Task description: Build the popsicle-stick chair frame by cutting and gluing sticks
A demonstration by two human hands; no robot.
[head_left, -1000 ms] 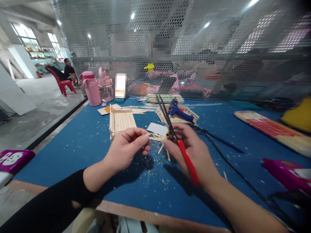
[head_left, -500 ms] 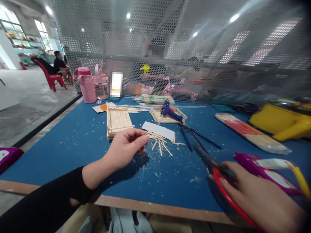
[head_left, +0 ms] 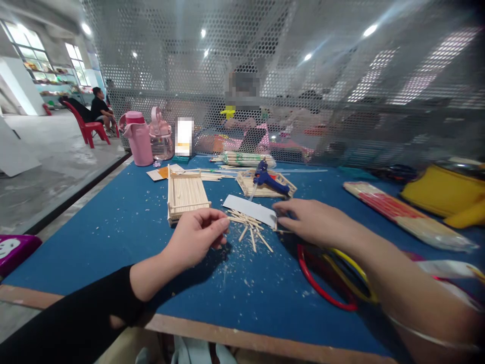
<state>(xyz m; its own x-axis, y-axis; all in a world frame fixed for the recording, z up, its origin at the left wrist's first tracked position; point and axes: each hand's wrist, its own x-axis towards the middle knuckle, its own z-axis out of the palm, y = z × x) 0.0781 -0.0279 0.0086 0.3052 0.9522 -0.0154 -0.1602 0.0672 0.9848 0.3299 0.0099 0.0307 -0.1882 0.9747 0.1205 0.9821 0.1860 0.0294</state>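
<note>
My left hand (head_left: 195, 237) hovers over the table with thumb and fingertips pinched together; anything between them is too small to make out. My right hand (head_left: 308, 220) is stretched over the table by the right end of a white card strip (head_left: 250, 209), its thumb and fingers apart and nothing seen in it. Scissors with red and yellow handles (head_left: 350, 273) lie under my right forearm. Short cut wooden sticks (head_left: 252, 232) fan out between my hands. A small stick-built frame (head_left: 189, 189) stands behind my left hand. The pliers are hidden behind my right hand.
A blue glue gun (head_left: 271, 182) rests on a second stick frame (head_left: 246, 187). Bagged sticks (head_left: 401, 212) lie right, near a yellow bag (head_left: 432, 189). A pink flask (head_left: 138, 141) and clear bottle (head_left: 161, 139) stand back left. A perforated metal screen (head_left: 170, 76) borders the table's back.
My right hand has let go of the scissors, leaving them on the table, and has moved left and forward toward the card strip. My left hand stays nearly in place.
</note>
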